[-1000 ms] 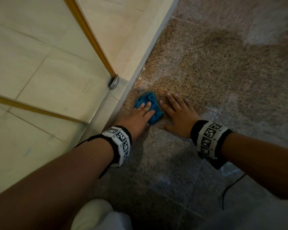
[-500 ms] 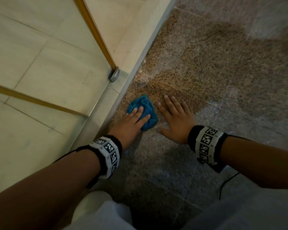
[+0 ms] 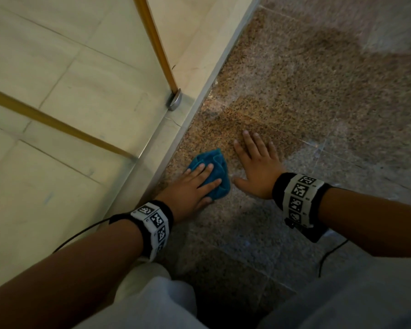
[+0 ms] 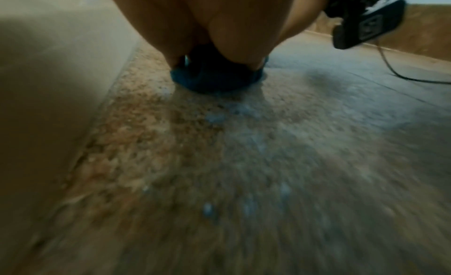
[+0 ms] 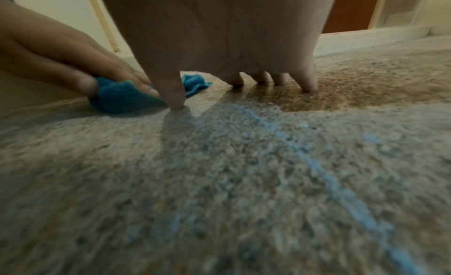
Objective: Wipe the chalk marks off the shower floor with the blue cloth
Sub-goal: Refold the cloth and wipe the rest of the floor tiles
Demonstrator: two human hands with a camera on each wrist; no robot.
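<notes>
Blue cloth [image 3: 211,173], bunched, on the shower floor [image 3: 294,96]: head view, left hand [image 3: 195,186] lay on it, fingers straight; right hand [image 3: 256,167] flat beside it, fingers splayed. Left wrist: cloth under the palm. Right wrist: thumb clamped the cloth; chalk marks [image 5: 317,163] nearer the camera.

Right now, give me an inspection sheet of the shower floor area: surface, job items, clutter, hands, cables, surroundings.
Surface: speckled floor, a darker brown patch ahead of the hands, a pale hazy film elsewhere.
Job items: cloth bunched on the floor by the curb; blue chalk streak near the right wrist.
Clutter: nothing seen.
Hands: left hand presses the cloth, thumb tucked along its edge; right hand flat on the floor, fingers spread, beside the cloth.
Cables: cable trails from the right wristband; another from the left.
Surroundings: pale curb, glass door with gold trim.
</notes>
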